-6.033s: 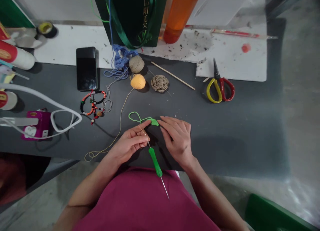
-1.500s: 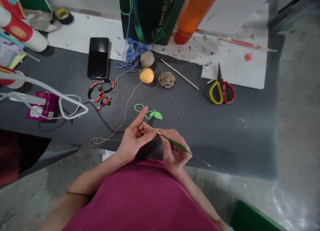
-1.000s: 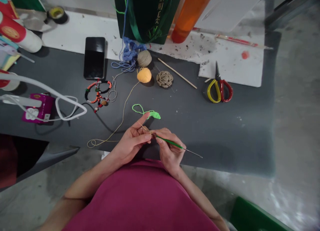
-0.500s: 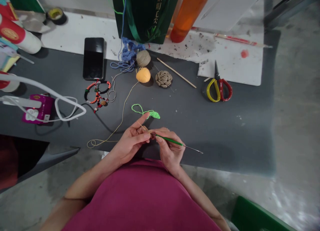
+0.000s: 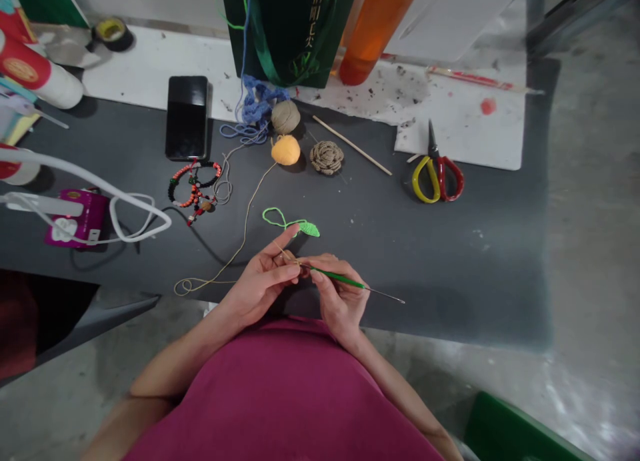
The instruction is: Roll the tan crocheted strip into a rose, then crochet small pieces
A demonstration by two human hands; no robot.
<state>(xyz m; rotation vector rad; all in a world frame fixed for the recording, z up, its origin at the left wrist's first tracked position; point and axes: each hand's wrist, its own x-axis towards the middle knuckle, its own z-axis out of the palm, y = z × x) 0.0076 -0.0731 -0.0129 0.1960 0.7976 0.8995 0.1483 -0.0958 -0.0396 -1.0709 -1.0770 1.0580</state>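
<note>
My left hand [image 5: 263, 281] pinches a thin tan yarn strand [image 5: 243, 231], with the forefinger stretched toward a small green crocheted leaf [image 5: 306, 228] lying on the dark table [image 5: 450, 261]. My right hand [image 5: 336, 294] is closed on a green-handled crochet hook [image 5: 345, 281]; its metal tail points right, and its tip meets the left fingertips. The tan strand runs up the table toward the yarn balls, passing an orange yarn ball [image 5: 285, 149].
Behind lie a tan yarn ball [image 5: 285, 116], a tan crocheted rose [image 5: 327, 157], a wooden stick [image 5: 351, 145], scissors [image 5: 436, 174], a black phone [image 5: 187, 116], beaded bracelets [image 5: 193, 189], a white cable [image 5: 100, 194], a green bag [image 5: 287, 28] and an orange bottle [image 5: 375, 28].
Six seconds ago the left hand held the hook and the right hand lay by the green leaf. The hook is in the right hand. Over the last second the hands have hardly moved.
</note>
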